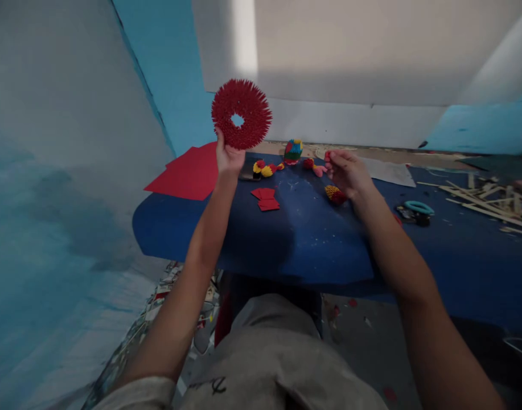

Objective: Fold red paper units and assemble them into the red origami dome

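Observation:
A red ring of many folded paper pieces (256, 114), spiky all round with a hole in its middle, is held up above the table by my left hand (230, 156). My thumb shows on the ring's lower edge; the other fingers are hidden behind it. To the right, my right hand (348, 171) pinches a small red folded paper piece (328, 156) between thumb and fingertips, apart from the ring. Below that hand lies a yellow and red folded-paper shape (335, 195). Small red paper rectangles (267, 200) lie on the table between my arms.
Large red paper sheets (188, 173) lie at the blue table's (320, 250) left end. Behind stand a multicoloured paper piece (293, 151) and yellow-red paper shapes (267, 168). Turquoise-handled scissors (418, 208) and wooden sticks (491, 202) lie right. Scraps litter the floor.

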Motion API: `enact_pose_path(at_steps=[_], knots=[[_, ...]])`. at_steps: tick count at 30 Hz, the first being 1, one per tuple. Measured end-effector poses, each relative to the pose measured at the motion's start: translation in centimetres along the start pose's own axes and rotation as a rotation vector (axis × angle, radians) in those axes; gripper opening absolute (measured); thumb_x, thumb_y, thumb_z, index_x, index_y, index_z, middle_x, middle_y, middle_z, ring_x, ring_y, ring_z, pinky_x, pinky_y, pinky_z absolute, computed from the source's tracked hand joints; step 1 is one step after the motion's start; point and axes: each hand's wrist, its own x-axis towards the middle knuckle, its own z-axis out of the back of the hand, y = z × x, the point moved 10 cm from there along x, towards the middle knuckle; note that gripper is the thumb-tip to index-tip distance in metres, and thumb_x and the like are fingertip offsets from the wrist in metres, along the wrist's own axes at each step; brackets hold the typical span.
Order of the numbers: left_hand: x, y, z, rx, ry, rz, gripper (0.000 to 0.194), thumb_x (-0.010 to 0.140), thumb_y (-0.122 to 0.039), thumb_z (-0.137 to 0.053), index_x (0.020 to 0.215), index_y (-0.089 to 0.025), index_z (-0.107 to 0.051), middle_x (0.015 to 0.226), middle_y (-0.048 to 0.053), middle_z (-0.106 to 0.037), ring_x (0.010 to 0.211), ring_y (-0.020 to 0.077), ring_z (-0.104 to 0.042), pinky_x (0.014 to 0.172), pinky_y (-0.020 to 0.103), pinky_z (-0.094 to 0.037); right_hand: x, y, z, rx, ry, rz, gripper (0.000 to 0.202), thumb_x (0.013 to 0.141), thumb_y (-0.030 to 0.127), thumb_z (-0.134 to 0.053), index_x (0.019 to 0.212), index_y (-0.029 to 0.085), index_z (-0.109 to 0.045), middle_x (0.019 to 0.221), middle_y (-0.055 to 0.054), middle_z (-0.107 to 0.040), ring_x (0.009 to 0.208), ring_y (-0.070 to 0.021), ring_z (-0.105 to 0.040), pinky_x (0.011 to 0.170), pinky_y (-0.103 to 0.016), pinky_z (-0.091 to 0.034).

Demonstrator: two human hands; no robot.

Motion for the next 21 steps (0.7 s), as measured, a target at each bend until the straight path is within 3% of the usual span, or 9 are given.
enact_pose_path(at_steps=[2, 5, 9, 11, 13, 18, 21], knots=[[0.0, -1.1, 1.0, -0.033, -0.055, -0.021, 0.055, 0.103, -0.043, -0.009, 0.143, -0.021, -0.039, 0.146, 0.004, -0.050, 0.136, 0.0133, -0.045, 0.109, 0.034, -0.045, 0.0, 0.0, -0.2, -0.010, 0.023, -0.003, 0.010, 0.074, 0.029, -0.075, 0.072, 0.023, -0.067, 0.066, 0.002, -0.060, 0.053, -0.0077, -0.053, 0.049, -0.022, -0.046], [0.0, -2.4, 2.2, 0.048, -0.096, -0.059, 0.054, 0.102, -0.049, -0.013, 0.142, -0.025, -0.040, 0.150, 0.003, -0.045, 0.139, 0.0124, -0.042, 0.108, 0.031, -0.046, 0.1, -0.1, -0.3, -0.024, 0.046, -0.010, 0.013, 0.070, 0.031, -0.078, 0.070, 0.024, -0.068, 0.063, 0.002, -0.060, 0.052, -0.0078, -0.052, 0.048, -0.022, -0.045], [0.3, -2.2, 1.9, 0.112, -0.065, -0.076, 0.051, 0.098, -0.055, -0.029, 0.134, -0.025, -0.049, 0.148, 0.006, -0.048, 0.138, 0.0156, -0.043, 0.108, 0.033, -0.045, 0.2, -0.2, 0.0, 0.004, 0.027, -0.005, 0.015, 0.066, 0.032, -0.081, 0.068, 0.024, -0.068, 0.063, 0.002, -0.062, 0.054, -0.0078, -0.053, 0.046, -0.021, -0.043], [0.1, -1.2, 0.5, 0.127, -0.002, -0.061, 0.045, 0.095, -0.053, -0.042, 0.126, -0.023, -0.055, 0.141, 0.008, -0.055, 0.135, 0.0189, -0.047, 0.107, 0.036, -0.046, 0.2, 0.0, 0.2, 0.022, -0.001, 0.023, 0.016, 0.064, 0.032, -0.082, 0.069, 0.024, -0.069, 0.067, 0.001, -0.065, 0.057, -0.0086, -0.056, 0.046, -0.022, -0.044], [-0.8, 0.5, -2.1, 0.171, 0.123, -0.012, 0.039, 0.089, -0.049, -0.056, 0.116, -0.021, -0.061, 0.129, 0.009, -0.063, 0.127, 0.0222, -0.055, 0.105, 0.039, -0.048, 0.4, 0.2, 0.7, 0.010, -0.043, 0.073, 0.018, 0.064, 0.034, -0.083, 0.072, 0.026, -0.068, 0.073, 0.000, -0.067, 0.062, -0.0108, -0.060, 0.048, -0.024, -0.045], [-7.0, 4.8, -8.9, 0.313, 0.551, 0.229, 0.047, 0.068, -0.044, -0.079, 0.103, -0.015, -0.067, 0.099, 0.009, -0.073, 0.091, 0.0213, -0.070, 0.083, 0.034, -0.057, -0.4, 2.5, 1.6, -0.162, -0.187, 0.330, 0.033, 0.068, 0.053, -0.076, 0.086, 0.028, -0.064, 0.088, 0.000, -0.070, 0.083, -0.0165, -0.068, 0.063, -0.029, -0.055], [-10.1, 5.4, -10.6, 0.397, 0.707, 0.303, 0.043, 0.066, -0.045, -0.080, 0.091, -0.013, -0.068, 0.082, 0.007, -0.071, 0.073, 0.0172, -0.068, 0.067, 0.028, -0.055, -1.9, 4.1, 0.4, -0.295, -0.235, 0.501, 0.034, 0.072, 0.059, -0.070, 0.088, 0.029, -0.062, 0.089, -0.001, -0.069, 0.092, -0.0183, -0.068, 0.078, -0.034, -0.056]])
